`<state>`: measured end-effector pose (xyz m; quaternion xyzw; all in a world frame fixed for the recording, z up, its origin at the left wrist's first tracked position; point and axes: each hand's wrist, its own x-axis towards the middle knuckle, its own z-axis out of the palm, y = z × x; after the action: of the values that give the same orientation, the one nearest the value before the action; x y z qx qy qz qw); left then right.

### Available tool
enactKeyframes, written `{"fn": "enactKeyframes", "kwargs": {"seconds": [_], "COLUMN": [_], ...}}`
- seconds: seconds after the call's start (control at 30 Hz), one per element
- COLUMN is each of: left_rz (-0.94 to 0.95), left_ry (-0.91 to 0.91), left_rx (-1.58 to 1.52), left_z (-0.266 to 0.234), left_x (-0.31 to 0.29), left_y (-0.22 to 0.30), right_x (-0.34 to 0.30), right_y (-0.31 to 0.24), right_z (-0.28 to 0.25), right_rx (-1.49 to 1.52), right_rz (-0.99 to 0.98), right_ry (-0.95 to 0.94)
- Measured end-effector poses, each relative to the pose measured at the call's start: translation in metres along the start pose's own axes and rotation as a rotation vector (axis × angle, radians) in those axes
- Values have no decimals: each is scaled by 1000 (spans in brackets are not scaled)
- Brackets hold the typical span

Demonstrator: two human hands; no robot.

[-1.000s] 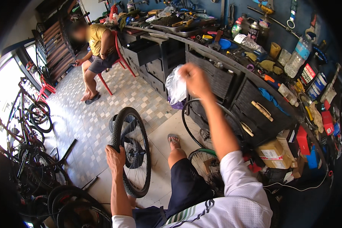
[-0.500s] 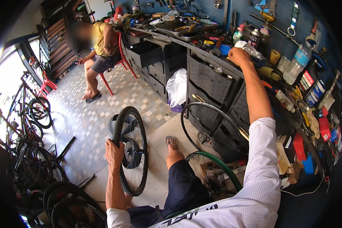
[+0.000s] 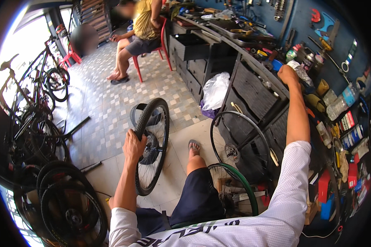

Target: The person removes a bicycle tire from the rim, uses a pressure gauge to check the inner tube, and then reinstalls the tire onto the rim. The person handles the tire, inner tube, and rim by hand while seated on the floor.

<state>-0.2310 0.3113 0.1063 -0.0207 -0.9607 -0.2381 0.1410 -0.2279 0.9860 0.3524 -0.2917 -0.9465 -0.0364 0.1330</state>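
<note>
My left hand is wrapped round the knobbly black tyre of a bicycle wheel, which stands nearly upright to the left of my legs. The wheel's hub and spokes show below and right of that hand. Over the front edge of the workbench, my right hand is closed; what it holds, if anything, is hidden. A clear plastic bottle lies right beside it, and a blue bowl sits just to its left.
A bare wheel leans on the dark drawers, near a green-rimmed wheel. A dark bucket-like container is behind my wheel. Bicycles and stacked wheels crowd the left. A person sits on a red chair.
The view has shifted, so the room's things sit farther right in it. My left hand keeps its hold on the wheel; my right hand stays closed by the bottle.
</note>
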Motion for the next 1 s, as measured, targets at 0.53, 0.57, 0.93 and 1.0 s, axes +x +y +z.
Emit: {"fn": "enactKeyframes", "kwargs": {"seconds": [0.53,0.57,0.93,1.0], "left_rz": [-140,-173,-173,-181], "left_ry": [34,3,58,45], "left_rx": [-59,-81,-127,-123], "left_z": [-30,-32,-38,-40], "left_x": [-42,-41,-77,-78], "left_y": [-81,-80,-98,-98], "right_x": [-354,-380,-490,-491], "right_y": [-425,-445,-516,-515], "right_z": [247,271,299,299], "right_rx": [1819,1803,2235,2211], "right_rz": [-448,-435,90,172], "right_ry": [-735,-804,-1758,-1831]}}
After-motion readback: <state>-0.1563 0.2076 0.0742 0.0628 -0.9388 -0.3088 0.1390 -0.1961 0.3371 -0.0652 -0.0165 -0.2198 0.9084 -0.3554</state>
